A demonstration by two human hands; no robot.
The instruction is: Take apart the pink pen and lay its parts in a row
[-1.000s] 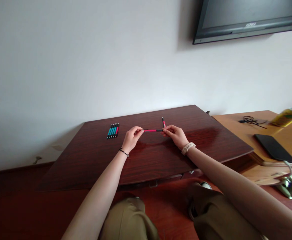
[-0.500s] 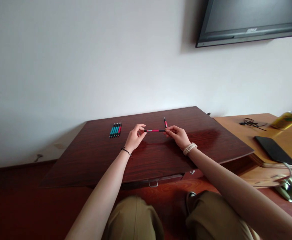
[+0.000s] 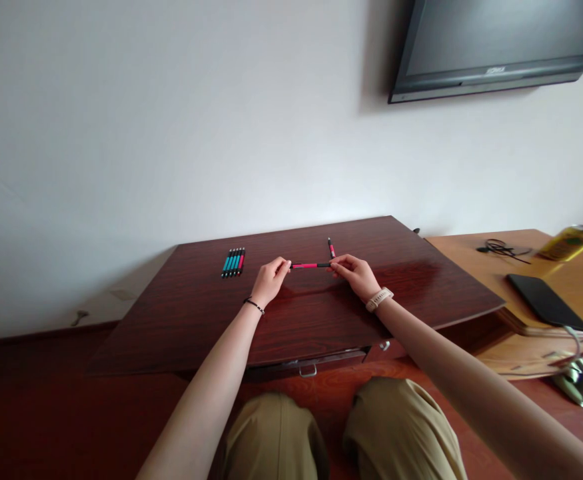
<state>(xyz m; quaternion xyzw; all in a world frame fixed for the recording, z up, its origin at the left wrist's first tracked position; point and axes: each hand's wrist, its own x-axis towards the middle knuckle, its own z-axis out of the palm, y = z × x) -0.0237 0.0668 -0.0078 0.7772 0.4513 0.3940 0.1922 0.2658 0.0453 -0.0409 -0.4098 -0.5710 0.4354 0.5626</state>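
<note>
Between my two hands a pink and black pen (image 3: 305, 265) is held level above the table (image 3: 291, 327). My left hand (image 3: 270, 277) pinches its left end, fingers closed. At its right end the fingertips of my right hand (image 3: 352, 272) are closed on it. Just behind the right hand lies another pink and black pen (image 3: 331, 247), its near end hidden by that hand. To the left of my left hand, several teal and black pens (image 3: 230, 263) lie side by side in a row, with a pink pen (image 3: 242, 260) at the row's right end.
A wooden cabinet (image 3: 516, 253) stands to the right, bearing a black phone (image 3: 546, 301) with a cable, a coiled black cord (image 3: 504, 249) and a yellow can (image 3: 570, 243). A television (image 3: 496, 47) hangs on the wall. My knees are below the table's front edge.
My left fingers, looser and partly raised before, have closed on the pen's left end. The pen has turned a little, so its white label no longer shows. My right knee has moved inward.
</note>
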